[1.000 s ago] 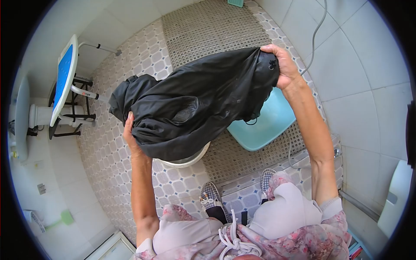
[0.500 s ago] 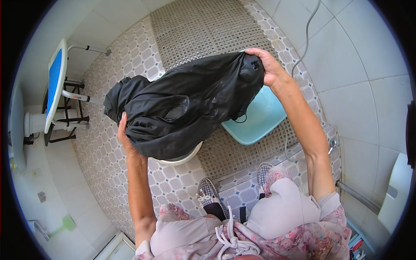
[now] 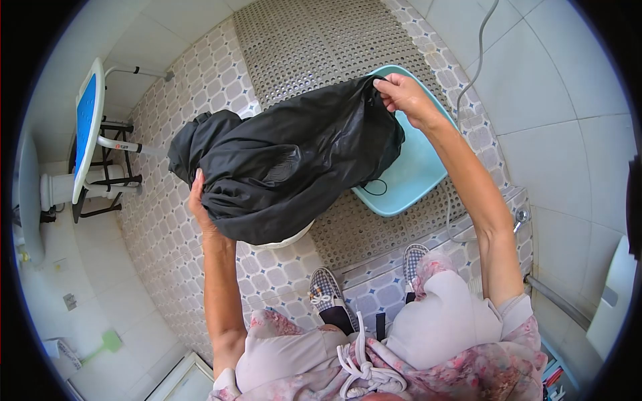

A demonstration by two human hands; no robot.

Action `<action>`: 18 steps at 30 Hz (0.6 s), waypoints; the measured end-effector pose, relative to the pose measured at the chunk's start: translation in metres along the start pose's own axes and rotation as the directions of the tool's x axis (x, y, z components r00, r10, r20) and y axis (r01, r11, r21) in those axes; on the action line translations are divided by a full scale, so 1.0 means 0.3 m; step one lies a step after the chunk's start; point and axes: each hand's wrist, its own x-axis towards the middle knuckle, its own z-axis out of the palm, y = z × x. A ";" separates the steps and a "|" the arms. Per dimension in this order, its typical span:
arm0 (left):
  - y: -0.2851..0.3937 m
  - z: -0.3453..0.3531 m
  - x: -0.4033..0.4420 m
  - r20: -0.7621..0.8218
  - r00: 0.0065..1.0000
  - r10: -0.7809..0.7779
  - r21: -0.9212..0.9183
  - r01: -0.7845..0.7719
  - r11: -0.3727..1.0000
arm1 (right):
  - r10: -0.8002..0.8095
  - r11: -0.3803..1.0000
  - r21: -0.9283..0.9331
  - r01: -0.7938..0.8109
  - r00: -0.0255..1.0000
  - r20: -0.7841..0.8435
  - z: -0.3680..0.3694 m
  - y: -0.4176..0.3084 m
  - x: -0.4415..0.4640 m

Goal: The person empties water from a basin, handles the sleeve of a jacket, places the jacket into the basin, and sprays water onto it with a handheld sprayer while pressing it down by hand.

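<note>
A dark, wet-looking black garment (image 3: 287, 160) is stretched between my two hands, bunched at its left end and spread wider toward the right. My left hand (image 3: 200, 204) grips its lower left side, the thumb showing on top and the other fingers hidden beneath the cloth. With fingers pinched together, my right hand (image 3: 403, 99) holds the upper right corner. A thin black cord loop hangs from the lower edge over a light blue basin (image 3: 418, 170). Under the cloth, only the rim of a white bucket (image 3: 287, 241) shows.
A perforated grey mat (image 3: 348, 237) lies on the tiled floor (image 3: 157, 267). At the left stands a blue and white shower chair (image 3: 90, 123). A grey hose (image 3: 478, 60) runs down the right wall. My checkered shoes (image 3: 324, 287) are below the mat.
My right hand has moved a little left and inward, changing from an open-thumbed hold to a pinch at the corner. The garment's right end has drooped, and more of the blue basin shows.
</note>
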 end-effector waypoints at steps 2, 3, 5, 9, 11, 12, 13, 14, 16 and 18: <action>-0.007 -0.013 0.003 0.032 0.999 -0.012 -0.006 0.012 1.000 | -0.050 0.999 -0.019 0.050 0.999 0.000 0.018 0.033 0.006; -0.011 -0.018 0.007 0.054 0.998 -0.022 -0.027 0.024 0.999 | -0.046 0.998 -0.044 0.046 0.999 0.000 0.022 0.030 -0.003; -0.015 -0.028 0.001 0.083 0.996 -0.040 -0.033 0.043 0.999 | -0.033 0.995 -0.094 0.033 0.999 -0.001 0.035 0.030 -0.031; -0.001 -0.029 -0.038 0.099 0.995 -0.035 0.040 0.031 0.999 | -0.217 0.867 -0.463 0.182 0.976 -0.023 0.007 0.097 -0.045; 0.005 0.017 -0.091 0.081 0.994 -0.076 0.090 0.069 0.994 | -0.189 0.758 -0.620 0.203 0.978 0.090 -0.011 0.100 -0.082; -0.002 -0.001 -0.090 0.078 0.992 -0.097 0.109 0.088 0.990 | -0.183 0.688 -0.683 0.248 0.969 0.168 -0.022 0.117 -0.094; -0.019 -0.030 -0.073 0.124 0.990 -0.062 0.122 0.047 0.991 | -0.168 0.610 -0.735 0.295 0.955 0.244 -0.022 0.119 -0.113; -0.039 -0.065 -0.052 0.170 0.985 -0.029 0.135 0.006 0.991 | -0.143 0.585 -0.748 0.315 0.947 0.288 -0.025 0.118 -0.141; -0.046 -0.067 -0.048 0.191 0.982 0.004 0.178 -0.039 0.983 | -0.120 0.496 -0.765 0.412 0.904 0.410 -0.019 0.147 -0.151; -0.039 -0.053 -0.061 0.216 0.976 0.013 0.196 -0.056 0.979 | -0.040 0.514 -0.741 0.432 0.875 0.482 0.002 0.120 -0.193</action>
